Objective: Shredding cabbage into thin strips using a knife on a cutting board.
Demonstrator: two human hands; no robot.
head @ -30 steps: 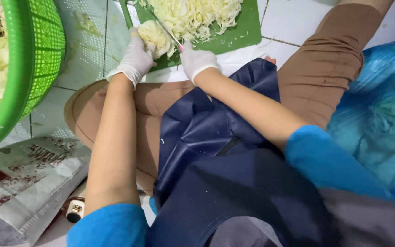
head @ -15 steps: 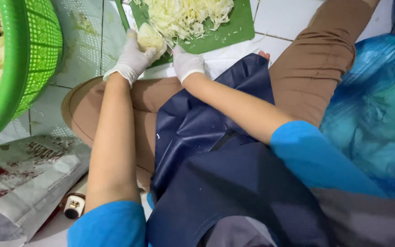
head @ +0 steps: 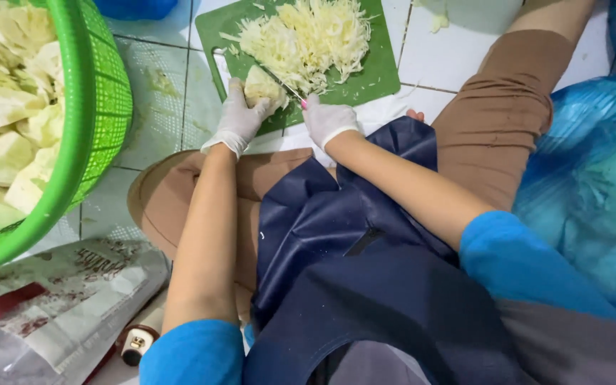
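I sit on a tiled floor with a green cutting board (head: 383,75) in front of my knees. My left hand (head: 239,119), in a white glove, presses a pale cabbage chunk (head: 262,85) down on the board. My right hand (head: 327,119), also gloved, grips a knife (head: 284,85) with a pink handle end; its thin blade lies against the chunk's right side. A heap of shredded cabbage (head: 308,39) covers the far part of the board.
A large green mesh basket (head: 98,107) full of cabbage pieces stands at the left. A blue plastic bag (head: 586,185) bulges at the right. A crumpled printed plastic bag (head: 58,299) and a small bottle (head: 137,342) lie at lower left. A dark blue apron (head: 344,285) covers my lap.
The view has tilted so the board sits lower in frame. Both hands stay on the board, with the knife still against the chunk.
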